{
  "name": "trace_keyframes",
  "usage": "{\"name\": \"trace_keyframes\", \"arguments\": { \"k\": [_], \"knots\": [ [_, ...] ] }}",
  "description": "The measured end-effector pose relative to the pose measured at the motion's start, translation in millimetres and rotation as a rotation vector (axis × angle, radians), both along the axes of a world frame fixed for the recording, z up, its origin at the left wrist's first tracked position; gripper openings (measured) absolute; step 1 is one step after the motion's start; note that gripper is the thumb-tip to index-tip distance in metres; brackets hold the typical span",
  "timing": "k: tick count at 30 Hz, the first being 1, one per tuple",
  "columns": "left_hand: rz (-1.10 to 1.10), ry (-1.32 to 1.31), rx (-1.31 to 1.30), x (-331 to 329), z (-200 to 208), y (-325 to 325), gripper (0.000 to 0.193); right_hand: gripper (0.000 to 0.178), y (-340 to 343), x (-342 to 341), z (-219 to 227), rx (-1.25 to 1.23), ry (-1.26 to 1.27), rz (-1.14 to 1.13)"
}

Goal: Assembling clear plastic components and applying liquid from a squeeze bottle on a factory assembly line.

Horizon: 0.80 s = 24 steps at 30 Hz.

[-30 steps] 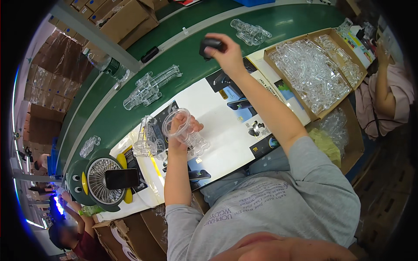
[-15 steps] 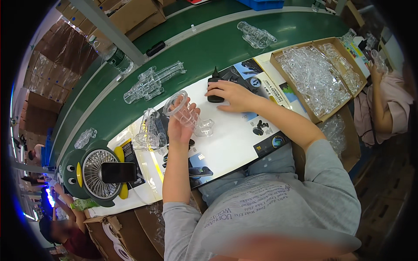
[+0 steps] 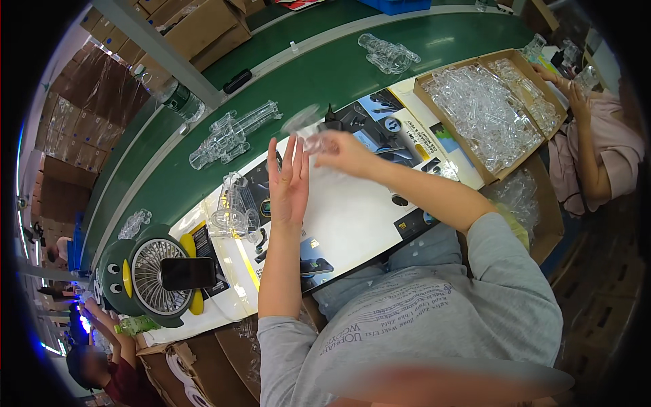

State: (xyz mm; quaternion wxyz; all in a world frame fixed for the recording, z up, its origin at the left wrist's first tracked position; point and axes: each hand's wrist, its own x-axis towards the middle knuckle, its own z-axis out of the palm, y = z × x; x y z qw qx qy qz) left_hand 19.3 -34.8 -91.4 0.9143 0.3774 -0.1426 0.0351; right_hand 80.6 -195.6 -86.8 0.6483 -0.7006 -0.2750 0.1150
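My left hand (image 3: 289, 182) is raised over the white board, palm up, its fingers stretched out and apart. Beside it, my right hand (image 3: 344, 154) has its fingers closed on a clear plastic piece (image 3: 300, 121), smeared by motion, whose round rim reaches out beyond my left fingertips. Just behind the right hand stands a black dropper bottle (image 3: 330, 121) with a pointed tip, partly hidden. Left of my left wrist, another clear plastic assembly (image 3: 234, 210) stands on the board.
Clear assemblies (image 3: 230, 136) lie on the green conveyor (image 3: 319, 74). A cardboard box (image 3: 485, 178) of small clear parts stands at right, near another person's hands (image 3: 576, 95). At left are a penguin-shaped fan (image 3: 152, 271), a phone (image 3: 188, 273) and a water bottle (image 3: 178, 98).
My right hand has let go of the black bottle and moved left onto the clear piece. The piece has shifted up out of my left palm, and my left fingers have straightened.
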Motion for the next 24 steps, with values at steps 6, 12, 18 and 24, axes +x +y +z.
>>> {"name": "trace_keyframes", "arguments": {
  "k": [6, 12, 18, 24],
  "knots": [
    [0.065, 0.243, -0.177, 1, -4, 15, 0.048, 0.033, -53, 79, 18, 0.605, 0.324, -0.540],
    [0.181, 0.350, -0.065, 6, -14, 17, 0.039, 0.028, -100, 160, 6, 0.817, 0.426, -0.687],
    [0.213, 0.333, 0.059, 5, -11, 17, 0.039, 0.030, -112, 226, 3, 0.832, 0.627, -0.613],
    [0.146, 0.328, 0.072, 14, -14, 14, 0.038, 0.029, -140, 217, -26, 0.665, 0.504, -0.607]
  ]
}}
